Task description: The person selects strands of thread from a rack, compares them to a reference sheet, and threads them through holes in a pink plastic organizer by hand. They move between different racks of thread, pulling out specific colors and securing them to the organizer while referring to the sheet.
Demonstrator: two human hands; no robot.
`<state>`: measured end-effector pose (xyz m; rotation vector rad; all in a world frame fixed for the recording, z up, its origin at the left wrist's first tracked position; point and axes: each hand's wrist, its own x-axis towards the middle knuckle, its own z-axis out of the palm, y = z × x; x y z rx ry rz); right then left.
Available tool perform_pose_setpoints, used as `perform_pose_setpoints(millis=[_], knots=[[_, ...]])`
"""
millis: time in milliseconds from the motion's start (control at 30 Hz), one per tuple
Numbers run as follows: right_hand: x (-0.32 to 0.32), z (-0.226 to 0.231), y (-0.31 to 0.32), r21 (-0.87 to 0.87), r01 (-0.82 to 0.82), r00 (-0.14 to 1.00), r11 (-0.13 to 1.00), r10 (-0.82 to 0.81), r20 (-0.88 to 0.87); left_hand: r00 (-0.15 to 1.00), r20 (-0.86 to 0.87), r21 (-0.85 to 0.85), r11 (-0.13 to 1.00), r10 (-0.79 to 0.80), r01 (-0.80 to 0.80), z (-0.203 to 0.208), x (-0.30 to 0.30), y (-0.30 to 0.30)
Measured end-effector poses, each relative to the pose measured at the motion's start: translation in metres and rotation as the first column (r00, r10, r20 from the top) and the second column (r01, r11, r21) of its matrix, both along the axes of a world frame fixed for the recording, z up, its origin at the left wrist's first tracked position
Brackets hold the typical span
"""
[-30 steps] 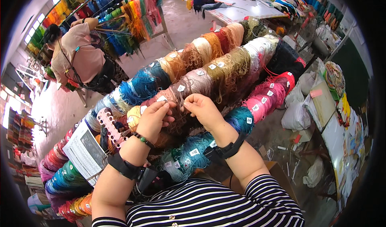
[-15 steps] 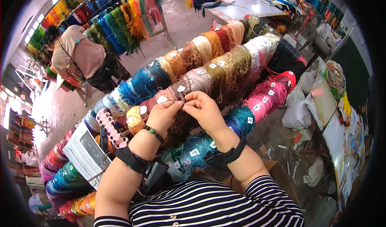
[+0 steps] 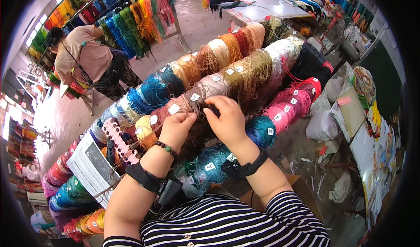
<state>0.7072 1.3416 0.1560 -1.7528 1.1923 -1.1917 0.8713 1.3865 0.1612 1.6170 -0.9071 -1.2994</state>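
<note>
Co-worker (image 3: 83, 59): stood at 10 o'clock from the hands, back mostly turned, beside a rack of hanging hanks (image 3: 131, 24).
Printed sheet (image 3: 94, 168): lay slanted across thread rolls at 8 o'clock.
Pink perforated card (image 3: 119, 138): rested between 8 and 9 o'clock, threads at its holes.
Left hand (image 3: 176, 131): thumb and forefinger met in a narrow pinch; whether a fine strand lay between them, I could not tell. A beaded bracelet (image 3: 166, 148) circled its wrist.
Brown thread (image 3: 200, 132): hung in loose loops below and between the hands, at the centre. It looked light, limp and soft, rather slippery and prone to snagging; a strand seemed best pinched near its free end, a bundle best gathered round its middle.
Teal thread (image 3: 209, 169): bulged at 6 o'clock, white-tagged.
Right hand (image 3: 228, 118): fingers curled, thumb and forefinger narrowly spaced, apart from the left; I could not tell if they held a strand.
Bright pink thread (image 3: 284, 109): ran along 3 o'clock.
White plastic bag (image 3: 321, 128): slumped farther out at 3.
</note>
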Motion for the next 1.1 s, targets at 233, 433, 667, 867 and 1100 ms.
perform_pose_setpoints(millis=[233, 433, 667, 867, 1100], knots=[[0.006, 0.003, -0.019, -0.574, -0.088, 0.827, 0.814, -0.261, -0.498, 0.984, 0.157, -0.069, 0.994, -0.079, 0.09, 0.014, -0.002, 0.004], [0.003, 0.004, -0.021, -0.579, 0.024, 0.889, 0.815, -0.282, -0.361, 0.989, 0.146, -0.188, 0.98, -0.033, 0.06, 0.016, 0.008, -0.006], [0.016, -0.008, -0.012, -0.501, -0.082, 0.953, 0.861, -0.079, -0.291, 0.988, -0.123, -0.135, 0.984, 0.098, -0.115, 0.025, 0.011, 0.001], [0.022, -0.016, -0.011, -0.364, -0.045, 0.921, 0.93, -0.103, -0.376, 0.99, -0.111, -0.157, 0.982, 0.086, -0.103, 0.029, 0.015, 0.004], [0.004, -0.007, -0.012, 0.125, -0.286, 0.955, 0.95, 0.272, 0.116, 0.99, -0.139, -0.099, 0.994, 0.029, -0.043, 0.026, 0.017, 0.009]])
